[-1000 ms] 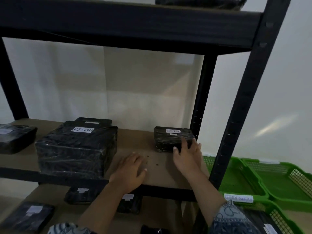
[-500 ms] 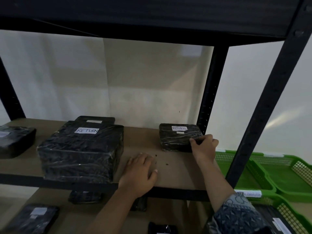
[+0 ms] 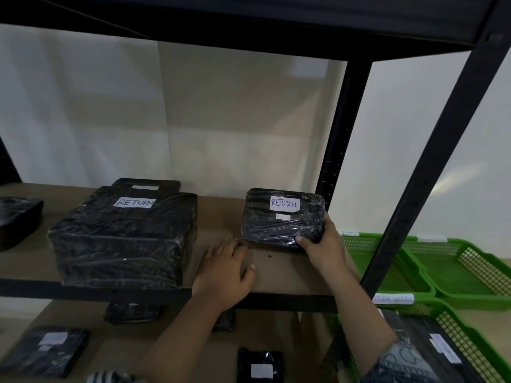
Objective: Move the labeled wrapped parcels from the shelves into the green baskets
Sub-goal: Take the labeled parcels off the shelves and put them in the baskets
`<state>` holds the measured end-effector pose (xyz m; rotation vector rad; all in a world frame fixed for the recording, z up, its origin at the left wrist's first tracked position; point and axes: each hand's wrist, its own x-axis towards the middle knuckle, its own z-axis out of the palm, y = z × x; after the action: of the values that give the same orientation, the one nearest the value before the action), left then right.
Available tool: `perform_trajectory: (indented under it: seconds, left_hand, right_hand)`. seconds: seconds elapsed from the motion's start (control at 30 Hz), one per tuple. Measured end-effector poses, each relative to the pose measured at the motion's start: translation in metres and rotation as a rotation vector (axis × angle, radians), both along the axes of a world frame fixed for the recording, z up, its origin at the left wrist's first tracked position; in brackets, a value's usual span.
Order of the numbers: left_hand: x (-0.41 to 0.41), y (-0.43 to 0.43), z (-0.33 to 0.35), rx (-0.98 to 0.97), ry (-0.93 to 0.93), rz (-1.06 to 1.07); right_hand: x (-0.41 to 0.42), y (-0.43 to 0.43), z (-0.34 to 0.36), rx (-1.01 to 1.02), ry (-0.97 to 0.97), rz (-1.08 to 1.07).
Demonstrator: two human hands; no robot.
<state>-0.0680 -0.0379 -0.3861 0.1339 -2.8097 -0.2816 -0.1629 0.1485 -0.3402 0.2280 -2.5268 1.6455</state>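
- Right grip (image 3: 323,250) clamped on small RETURN parcel (image 3: 276,225), tilted over the shelf (image 3: 284,272)
- Left grip (image 3: 224,269) flat, empty, just left
- Pick-up step; next, likely: carry right, past the post (image 3: 431,167), into green baskets (image 3: 456,275)

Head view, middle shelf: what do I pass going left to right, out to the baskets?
Black wrapped parcel at the left edge → large black wrapped parcel labelled RETURN → left hand, resting on the board → small black wrapped RETURN parcel → right hand gripping it → black metal front post → green plastic mesh basket.
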Motion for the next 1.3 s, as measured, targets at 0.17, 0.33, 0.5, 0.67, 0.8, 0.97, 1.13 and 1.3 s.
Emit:
perform_trajectory:
  seconds: [0.17, 0.33, 0.5, 0.67, 0.8, 0.97, 1.13, 1.3]
  left_hand:
    - [0.001, 0.000, 0.001, 0.005, 0.000, -0.002]
    - [0.002, 0.001, 0.004, 0.000, -0.020, 0.000]
    - [0.002, 0.001, 0.005, 0.000, -0.032, 0.008]
    - [0.002, 0.000, 0.004, 0.002, -0.018, -0.004]
    - [0.004, 0.001, 0.005, 0.010, -0.017, -0.012]
    - [0.005, 0.002, 0.001, -0.016, -0.008, 0.008]
    - [0.009, 0.004, 0.003, -0.057, 0.045, 0.019]
    - [0.032, 0.007, -0.004, -0.029, 0.183, 0.033]
  right_hand:
    - [0.007, 0.001, -0.011, -0.037, 0.051, -0.029]
    - [0.009, 0.000, -0.016, -0.054, 0.085, -0.044]
    - [0.008, -0.001, -0.016, -0.037, 0.095, -0.050]
    - [0.015, 0.000, -0.014, -0.027, 0.094, -0.051]
    - [0.028, -0.001, -0.015, -0.032, 0.117, -0.105]
    - [0.058, -0.001, -0.013, -0.059, 0.107, -0.204]
    - [0.096, 0.003, -0.015, -0.112, 0.121, -0.228]
    - [0.123, 0.015, -0.018, -0.165, 0.146, -0.231]
